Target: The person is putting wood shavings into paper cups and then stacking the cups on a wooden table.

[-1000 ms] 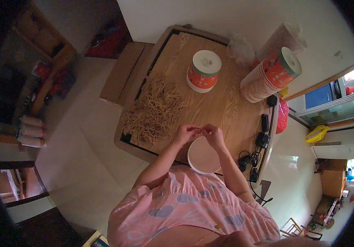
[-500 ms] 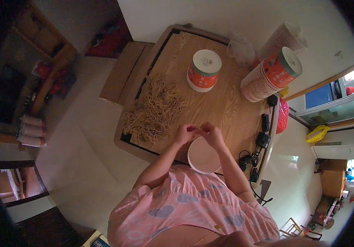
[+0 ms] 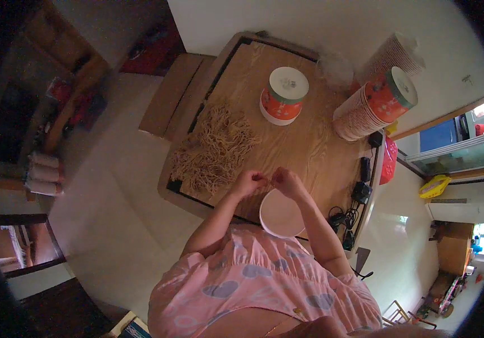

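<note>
A: Start left of centre. What's there?

B: Heap of tan strands (image 3: pixel 216 146), thin and crinkled, loosely tangled, spread on the wood-grain table (image 3: pixel 304 155). Loose ends fray out along its lower edge.

A: Hands?

B: Left hand (image 3: pixel 248 183), mid-frame, just right of the heap's lower part. Fingers curled, tips drawn together in a pinch. Right hand (image 3: pixel 288 183) beside it, also pinching, tips close to the left's. Something small and tan may be between them; too fine to make out.

A: And the tub (image 3: pixel 281 214)?

B: Just below the hands, lower centre, against the table's near edge. Round, white-rimmed, seemingly mouth-up; pale, plain inside. Right forearm crosses over its right side.

A: Other containers?

B: Upper centre: overturned tub (image 3: pixel 284 104), white base up with a faint print, green band, red-orange wall with pale figures, white rim down. Upper right: stack of tubs (image 3: pixel 360 112), same colouring on the end one, many pale rims nested behind it, white base toward the upper right. Beyond that, a paler stack (image 3: pixel 391 56), looks film-wrapped.

A: Far right of the table?

B: Black adapters and cables (image 3: pixel 360 192) along the edge; red basket (image 3: pixel 388 160) just past it.
</note>
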The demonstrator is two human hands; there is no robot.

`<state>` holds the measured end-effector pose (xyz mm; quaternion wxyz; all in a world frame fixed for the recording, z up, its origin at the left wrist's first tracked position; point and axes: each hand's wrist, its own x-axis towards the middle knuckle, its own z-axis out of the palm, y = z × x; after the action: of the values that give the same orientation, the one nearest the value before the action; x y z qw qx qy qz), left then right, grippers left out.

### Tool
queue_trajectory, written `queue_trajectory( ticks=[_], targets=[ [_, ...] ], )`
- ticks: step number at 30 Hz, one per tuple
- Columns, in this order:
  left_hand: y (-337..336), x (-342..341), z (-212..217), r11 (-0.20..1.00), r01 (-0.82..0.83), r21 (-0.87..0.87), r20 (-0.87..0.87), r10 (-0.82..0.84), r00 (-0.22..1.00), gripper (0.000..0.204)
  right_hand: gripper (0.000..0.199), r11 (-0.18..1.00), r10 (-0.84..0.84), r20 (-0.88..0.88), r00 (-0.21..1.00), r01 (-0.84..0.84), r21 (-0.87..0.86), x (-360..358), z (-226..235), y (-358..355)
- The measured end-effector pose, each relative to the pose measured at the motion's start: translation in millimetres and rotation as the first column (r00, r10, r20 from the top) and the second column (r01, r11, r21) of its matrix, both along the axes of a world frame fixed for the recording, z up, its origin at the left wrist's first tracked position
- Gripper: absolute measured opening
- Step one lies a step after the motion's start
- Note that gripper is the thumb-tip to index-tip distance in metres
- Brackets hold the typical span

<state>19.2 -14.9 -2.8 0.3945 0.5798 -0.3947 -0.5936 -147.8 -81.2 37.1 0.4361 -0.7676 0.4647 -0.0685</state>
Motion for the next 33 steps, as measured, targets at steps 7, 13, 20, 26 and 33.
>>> queue_trajectory(
  ticks=[7,13,20,26,33],
  targets=[
    [3,-2,-7,0.999,-0.012,-0.034,-0.030,0.011,1.000,0.015,0.014,0.997,0.037,0.020,0.999,-0.035,-0.072,0,12,2],
    [2,0,-11,0.998,0.023,-0.061,0.024,-0.022,0.999,0.013,0.014,0.999,0.039,-0.010,0.999,-0.039,-0.022,0,23,5],
    [-1,-3,-9,0.998,0.025,-0.054,0.012,-0.025,1.000,0.011,0.014,0.995,0.065,0.006,0.998,-0.065,-0.072,-5,20,5],
    [-1,-6,-11,0.997,0.006,-0.080,0.034,-0.003,0.999,0.013,0.014,0.998,0.056,-0.052,0.997,-0.058,-0.036,-5,22,5],
    [0,-8,1,0.999,-0.002,-0.052,-0.011,0.001,1.000,0.011,0.016,0.998,0.046,-0.074,0.996,-0.049,-0.040,-4,30,6]
  ],
)
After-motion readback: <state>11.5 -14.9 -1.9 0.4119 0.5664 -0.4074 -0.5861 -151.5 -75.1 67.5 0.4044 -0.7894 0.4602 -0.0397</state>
